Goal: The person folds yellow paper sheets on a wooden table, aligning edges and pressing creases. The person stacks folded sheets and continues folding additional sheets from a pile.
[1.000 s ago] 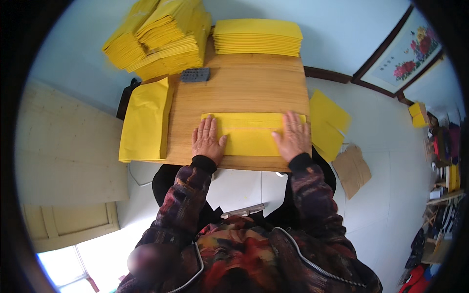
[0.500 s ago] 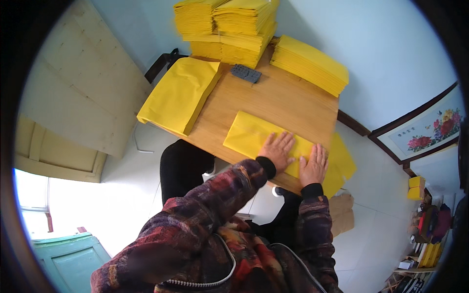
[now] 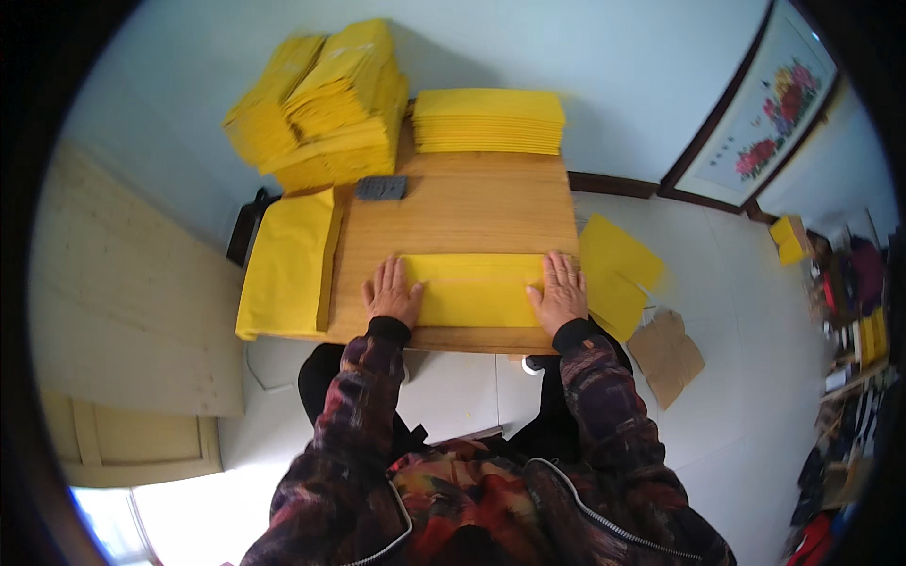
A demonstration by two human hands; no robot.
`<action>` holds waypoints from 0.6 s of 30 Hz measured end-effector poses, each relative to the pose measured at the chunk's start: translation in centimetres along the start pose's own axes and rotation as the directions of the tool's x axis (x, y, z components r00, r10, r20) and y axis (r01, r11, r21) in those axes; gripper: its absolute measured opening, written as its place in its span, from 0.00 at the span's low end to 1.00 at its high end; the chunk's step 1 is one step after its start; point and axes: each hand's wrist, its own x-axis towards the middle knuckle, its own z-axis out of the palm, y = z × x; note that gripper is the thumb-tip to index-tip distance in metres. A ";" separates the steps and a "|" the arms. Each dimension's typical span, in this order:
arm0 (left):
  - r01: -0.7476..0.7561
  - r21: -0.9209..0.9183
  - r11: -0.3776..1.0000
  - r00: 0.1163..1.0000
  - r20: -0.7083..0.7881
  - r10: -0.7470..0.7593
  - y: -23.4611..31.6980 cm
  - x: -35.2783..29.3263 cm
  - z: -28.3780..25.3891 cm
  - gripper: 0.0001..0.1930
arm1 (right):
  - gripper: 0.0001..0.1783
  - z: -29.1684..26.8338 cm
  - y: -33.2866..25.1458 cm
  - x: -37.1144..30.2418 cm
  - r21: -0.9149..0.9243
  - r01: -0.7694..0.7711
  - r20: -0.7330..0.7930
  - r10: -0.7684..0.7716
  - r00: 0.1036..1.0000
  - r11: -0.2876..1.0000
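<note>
A folded piece of yellow paper (image 3: 479, 291) lies flat near the front edge of the wooden table (image 3: 472, 208), its long side running left to right. My left hand (image 3: 393, 291) presses flat at its left end, partly on the tabletop, fingers stretched out. At the right end my right hand (image 3: 561, 291) rests palm down with its fingers extended. Both hands are open and grip nothing. To the left of them lies a larger pile of yellow paper (image 3: 287, 259) with a wrinkled top.
Tall bundles of folded yellow paper (image 3: 344, 94) stand at the back left, with a neat stack (image 3: 489, 121) at the back right. A dark grey block (image 3: 381, 188) sits between. Yellow sheets (image 3: 618, 274) and brown cardboard (image 3: 666, 357) are beyond the table's right side.
My left hand has slid leftward to the paper's left end, so the hands are farther apart. The view has turned, and the paper now lies parallel to the front edge.
</note>
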 end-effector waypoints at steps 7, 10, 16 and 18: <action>-0.413 0.229 0.881 0.908 0.028 0.419 10.2 -2.4 2.9 0.36 | 0.39 0.0 -0.1 0.0 0.011 0.002 -0.042 -0.001 0.999 1.000; -0.314 0.032 0.949 0.947 0.079 0.311 8.8 -2.3 3.0 0.36 | 0.39 -0.1 -0.1 0.2 -0.014 -0.004 -0.014 0.004 1.000 1.000; -0.115 0.030 0.993 0.992 -0.050 0.116 -0.9 -2.1 1.1 0.35 | 0.39 0.1 0.2 -0.1 -0.010 0.013 -0.011 -0.014 1.000 1.000; -0.095 0.035 0.995 0.994 -0.060 0.097 -2.2 -1.9 1.0 0.34 | 0.39 0.1 0.1 0.0 -0.019 0.003 -0.010 -0.003 1.000 1.000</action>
